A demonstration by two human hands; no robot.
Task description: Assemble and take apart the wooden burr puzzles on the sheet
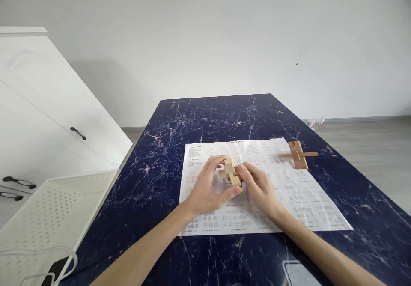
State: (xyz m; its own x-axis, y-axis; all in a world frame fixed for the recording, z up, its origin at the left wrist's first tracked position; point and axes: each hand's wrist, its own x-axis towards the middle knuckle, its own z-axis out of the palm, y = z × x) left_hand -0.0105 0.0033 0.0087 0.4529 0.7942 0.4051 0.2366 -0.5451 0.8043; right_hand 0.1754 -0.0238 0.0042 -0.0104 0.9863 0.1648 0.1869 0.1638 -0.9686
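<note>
Between my two hands is a light wooden interlocking puzzle (230, 167), its short blocks crossing one another. My left hand (208, 187) grips it from the left, with fingers at the top and the thumb at the lower end. From the right, my right hand (257, 185) pinches one side of it; part of the puzzle is hidden behind the fingers. Both hands are over a large printed sheet (272, 204) covered in small diagrams. Another wooden puzzle (298, 154), flat with a cross-stick and a dark mark on it, rests at the sheet's upper right edge.
The sheet lies on a dark blue marbled table (199, 119). A light-coloured flat object (300, 273) is at the near edge. White cabinets (48, 97) stand on the left, beside a perforated white surface (54, 209) with a white cable (64, 249).
</note>
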